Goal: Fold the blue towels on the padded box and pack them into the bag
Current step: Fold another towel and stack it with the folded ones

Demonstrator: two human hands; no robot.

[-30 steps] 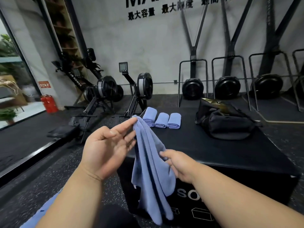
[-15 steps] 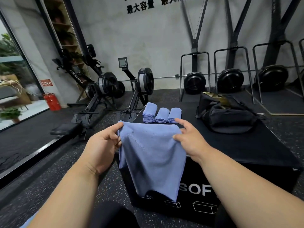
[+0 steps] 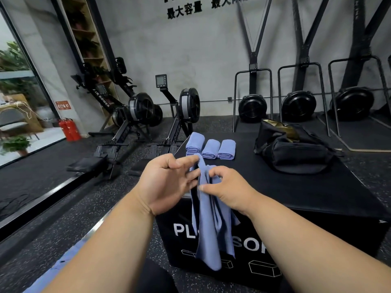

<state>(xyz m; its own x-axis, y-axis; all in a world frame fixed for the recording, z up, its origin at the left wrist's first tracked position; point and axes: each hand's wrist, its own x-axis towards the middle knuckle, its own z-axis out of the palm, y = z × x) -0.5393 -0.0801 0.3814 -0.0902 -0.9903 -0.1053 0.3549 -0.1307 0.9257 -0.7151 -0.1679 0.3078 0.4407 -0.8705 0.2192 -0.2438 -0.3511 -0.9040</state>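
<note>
Half a second ago I had the blue towel (image 3: pixel 208 218) spread wide between both hands; now my hands have come together and the cloth is gathered into a narrow hanging bunch in front of the padded box (image 3: pixel 317 197). My left hand (image 3: pixel 167 182) sits with its thumb and fingers curled at the towel's upper edge, pinching the top corner. My right hand (image 3: pixel 227 188) has moved in from the far corner and now grasps the bunched cloth just beside the left, fingers (image 3: pixel 213 171) bent around the folds. The towel's lower end dangles over the box's front face, covering part of the white lettering. The view has also tilted down a little, so less of the wall writing shows. On the box top, three rolled towels (image 3: pixel 210 149) lie side by side at the far left edge as before, and the black bag (image 3: pixel 296 153) sits open well to their right.
</note>
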